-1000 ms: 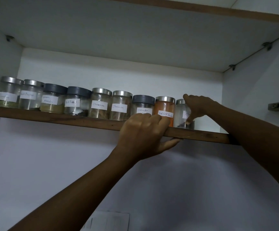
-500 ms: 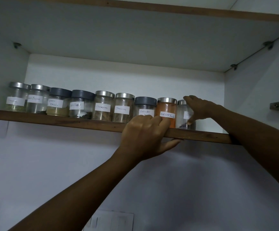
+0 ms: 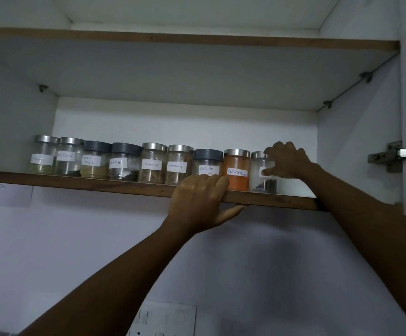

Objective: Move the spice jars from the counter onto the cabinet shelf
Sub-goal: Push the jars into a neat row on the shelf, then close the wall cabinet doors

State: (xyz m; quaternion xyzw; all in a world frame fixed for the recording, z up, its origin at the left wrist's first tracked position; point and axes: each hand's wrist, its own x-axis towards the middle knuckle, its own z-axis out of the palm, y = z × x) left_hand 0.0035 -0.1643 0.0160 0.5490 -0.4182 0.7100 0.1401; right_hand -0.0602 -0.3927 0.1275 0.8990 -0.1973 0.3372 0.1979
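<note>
Head view gave me both forearms reaching up from the bottom edge, with a white switch plate [image 3: 168, 318] low on the wall between them. The left hand [image 3: 198, 202] gripped the front edge of the cabinet shelf [image 3: 75, 183]. Its fingers [image 3: 211, 183] were curled close together over the top of the board, and the thumb was pressed up against the underside. I could see its knuckles covering the foot of the coriander powder jar [image 3: 208, 163].

Behind that edge, nine spice jars [image 3: 152, 163] stood upright in one row on the shelf, side by side, each with a white handwritten label. Some lids were silver, others dark grey. The red chilli powder jar [image 3: 237, 170], orange to the lid, was second from the right.

Just beside it stood the rightmost jar [image 3: 261, 177], with dark bits at its bottom. The right hand [image 3: 286, 160] held it from the right, fingers [image 3: 269, 170] curled round its upper part and hiding most of its label.

Farther off I made out the white back wall, a metal hinge [image 3: 388, 156] on the right side and the upper shelf [image 3: 197, 41] overhead.
</note>
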